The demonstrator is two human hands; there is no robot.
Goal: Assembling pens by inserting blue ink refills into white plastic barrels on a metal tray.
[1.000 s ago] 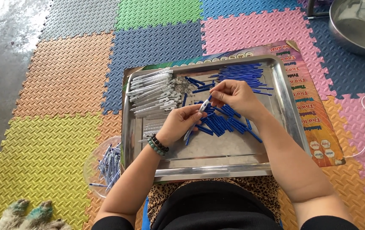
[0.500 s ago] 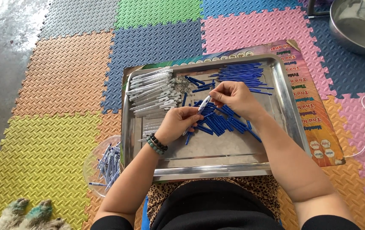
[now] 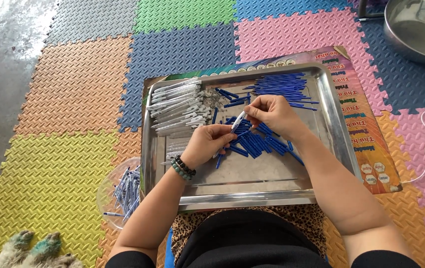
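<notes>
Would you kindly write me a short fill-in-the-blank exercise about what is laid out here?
1. Both hands, the left hand and the right hand, work over a metal ____.
2. The loose pen parts under the hands are ____ in colour.
3. The white pen barrels lie at the tray's far ____ corner.
4. The beaded bracelet sits on the ____ wrist.

Missing words: tray; blue; left; left

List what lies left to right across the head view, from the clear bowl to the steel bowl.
Clear bowl of finished pens → white pen barrels → left hand → right hand → metal tray's right rim → steel bowl.
</notes>
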